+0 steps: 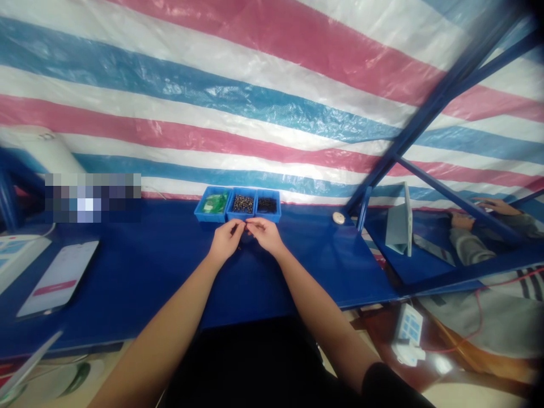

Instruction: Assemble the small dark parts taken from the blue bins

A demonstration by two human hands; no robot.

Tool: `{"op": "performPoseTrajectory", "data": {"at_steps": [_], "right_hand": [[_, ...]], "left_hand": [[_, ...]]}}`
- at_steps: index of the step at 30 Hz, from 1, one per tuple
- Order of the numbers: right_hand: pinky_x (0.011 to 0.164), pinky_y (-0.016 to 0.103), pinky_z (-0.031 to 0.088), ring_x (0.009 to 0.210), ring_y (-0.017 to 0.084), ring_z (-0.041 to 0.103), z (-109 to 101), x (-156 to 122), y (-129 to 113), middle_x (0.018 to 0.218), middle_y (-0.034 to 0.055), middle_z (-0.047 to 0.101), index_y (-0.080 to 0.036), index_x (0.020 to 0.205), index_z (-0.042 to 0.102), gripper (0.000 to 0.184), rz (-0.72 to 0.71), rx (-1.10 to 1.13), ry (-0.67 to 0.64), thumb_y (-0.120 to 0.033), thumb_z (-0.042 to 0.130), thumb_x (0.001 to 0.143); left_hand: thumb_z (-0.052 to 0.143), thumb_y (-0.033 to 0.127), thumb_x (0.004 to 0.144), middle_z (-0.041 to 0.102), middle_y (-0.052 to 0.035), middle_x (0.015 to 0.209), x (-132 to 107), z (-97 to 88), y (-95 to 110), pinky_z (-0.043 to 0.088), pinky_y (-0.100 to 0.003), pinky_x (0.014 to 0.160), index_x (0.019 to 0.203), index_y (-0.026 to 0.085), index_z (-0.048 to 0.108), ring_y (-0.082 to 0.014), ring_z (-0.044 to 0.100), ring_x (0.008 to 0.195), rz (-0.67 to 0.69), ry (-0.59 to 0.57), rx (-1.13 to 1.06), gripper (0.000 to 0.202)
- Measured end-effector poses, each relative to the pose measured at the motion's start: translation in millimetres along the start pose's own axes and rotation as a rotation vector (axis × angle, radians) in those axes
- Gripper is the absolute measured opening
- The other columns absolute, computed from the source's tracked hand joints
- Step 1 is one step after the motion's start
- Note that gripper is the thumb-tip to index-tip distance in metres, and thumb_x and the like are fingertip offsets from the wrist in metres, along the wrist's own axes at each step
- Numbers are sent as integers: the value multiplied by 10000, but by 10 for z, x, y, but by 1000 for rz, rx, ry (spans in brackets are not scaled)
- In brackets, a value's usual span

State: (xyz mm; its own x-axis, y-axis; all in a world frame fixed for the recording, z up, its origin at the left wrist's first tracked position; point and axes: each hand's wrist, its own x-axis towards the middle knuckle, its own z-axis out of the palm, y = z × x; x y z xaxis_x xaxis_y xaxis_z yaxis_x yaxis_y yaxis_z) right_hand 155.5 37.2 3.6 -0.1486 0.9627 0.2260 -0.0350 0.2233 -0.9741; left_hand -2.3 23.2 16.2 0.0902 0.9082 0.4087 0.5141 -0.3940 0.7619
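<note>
My left hand [226,240] and my right hand [266,233] meet fingertip to fingertip just in front of three small blue bins. Both are closed in a pinch, and whatever lies between the fingers is too small to make out. Green plastic packaging [213,202] fills the left bin [204,217]. Small metallic pieces [243,203] lie in the middle bin [241,216]. The right bin [272,217] holds small dark pieces [267,204]. A tiny dark speck shows on the table just below my fingers.
On the blue table [144,272], a phone [59,277] and a power strip [19,255] lie at left. A round white object [339,217] sits right, by the blue frame [378,170]. Beyond it are a tablet on a stand [399,224] and another person's hands [463,220].
</note>
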Motion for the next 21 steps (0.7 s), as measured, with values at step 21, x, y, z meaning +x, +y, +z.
{"op": "performPoseTrajectory", "data": {"at_steps": [21], "right_hand": [[785, 318, 566, 790, 177, 695, 34, -27, 5, 918, 69, 731, -170, 1038, 698, 327, -65, -75, 63, -380, 667, 789]], "left_hand": [[445, 441, 921, 676, -7, 776, 5, 2, -21, 479, -239, 664, 921, 200, 606, -142, 627, 689, -25, -29, -19, 290]]}}
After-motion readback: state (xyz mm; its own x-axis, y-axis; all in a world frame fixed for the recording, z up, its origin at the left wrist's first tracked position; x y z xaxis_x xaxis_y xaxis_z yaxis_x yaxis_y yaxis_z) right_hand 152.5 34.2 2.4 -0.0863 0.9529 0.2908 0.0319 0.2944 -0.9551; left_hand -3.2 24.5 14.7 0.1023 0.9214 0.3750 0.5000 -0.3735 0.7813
